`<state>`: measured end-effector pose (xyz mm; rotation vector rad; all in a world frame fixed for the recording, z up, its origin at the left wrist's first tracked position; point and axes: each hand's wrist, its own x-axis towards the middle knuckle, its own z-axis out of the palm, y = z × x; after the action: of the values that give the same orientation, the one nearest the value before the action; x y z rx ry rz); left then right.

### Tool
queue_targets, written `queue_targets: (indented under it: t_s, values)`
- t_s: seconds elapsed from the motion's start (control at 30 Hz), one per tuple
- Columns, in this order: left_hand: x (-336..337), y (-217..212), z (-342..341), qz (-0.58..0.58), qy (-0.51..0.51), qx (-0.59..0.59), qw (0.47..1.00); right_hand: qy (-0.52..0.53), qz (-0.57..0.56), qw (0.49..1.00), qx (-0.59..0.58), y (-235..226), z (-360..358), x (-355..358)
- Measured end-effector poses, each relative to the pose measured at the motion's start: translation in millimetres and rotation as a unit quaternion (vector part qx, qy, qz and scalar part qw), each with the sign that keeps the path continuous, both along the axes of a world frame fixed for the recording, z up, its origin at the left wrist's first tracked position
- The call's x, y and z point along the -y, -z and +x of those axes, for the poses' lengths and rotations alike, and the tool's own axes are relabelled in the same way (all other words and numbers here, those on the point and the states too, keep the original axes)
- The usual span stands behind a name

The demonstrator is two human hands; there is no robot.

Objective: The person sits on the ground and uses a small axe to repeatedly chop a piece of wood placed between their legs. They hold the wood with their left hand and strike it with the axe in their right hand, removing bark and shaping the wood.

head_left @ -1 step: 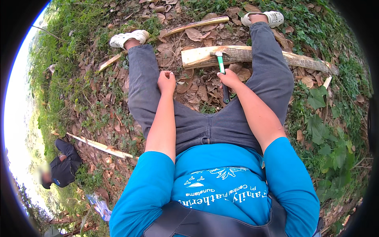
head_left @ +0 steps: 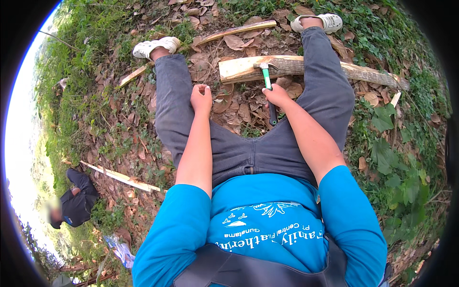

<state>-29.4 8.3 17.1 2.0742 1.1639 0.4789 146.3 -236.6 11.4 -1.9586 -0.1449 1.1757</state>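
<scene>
My right hand (head_left: 278, 95) is wrapped round the handle of a claw hammer (head_left: 266, 74), green near the head and black at the grip. The hammer's metal head lies over the split pale face of a log (head_left: 239, 70); whether it touches the wood I cannot tell. The log runs rightward, with bark on its far part, and my right lower leg crosses in front of it. My left hand (head_left: 201, 98) rests by the inside of my left leg, fingers curled together. Anything in those fingers is hidden or too small to name.
Strips of split wood lie about: one (head_left: 236, 32) beyond the log, one (head_left: 133, 76) by my left foot, a long one (head_left: 122, 178) at left. A person in dark clothes (head_left: 82, 198) sits far left, near a plastic bag (head_left: 120, 251). Dry leaves and green plants cover the ground.
</scene>
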Motion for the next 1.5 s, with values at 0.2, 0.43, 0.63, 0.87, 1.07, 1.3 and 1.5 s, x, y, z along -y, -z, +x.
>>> queue_targets:
  t_s: [0.2,0.43,0.63,0.87,1.07,1.3,1.5]
  values:
    - [48.5,-47.8,15.9,-0.268,-0.016,0.221,0.938,-0.001,-0.013,1.000,-0.005,-1.8,-1.4,13.8]
    - [68.5,-48.4,24.8,-0.344,-0.012,0.210,0.915,0.160,0.089,0.982,0.053,-34.8,-8.8,16.3]
    - [92.9,-46.8,32.2,-0.384,0.031,0.185,0.904,0.226,0.250,0.939,0.063,-69.1,-1.5,22.1]
    - [116.7,-55.8,36.5,-0.456,0.075,0.170,0.870,0.084,0.248,0.965,0.032,-82.5,-28.9,11.3]
    - [115.1,-51.2,37.8,-0.465,0.101,0.113,0.872,0.027,0.233,0.971,0.042,-67.1,-26.4,9.3]
    - [116.2,-45.7,37.4,-0.483,0.112,0.136,0.858,0.025,0.221,0.973,0.056,-60.8,-26.6,8.5]
    - [118.2,-48.0,44.1,-0.484,0.105,0.125,0.859,0.057,0.225,0.972,0.049,-51.8,-22.3,8.3]
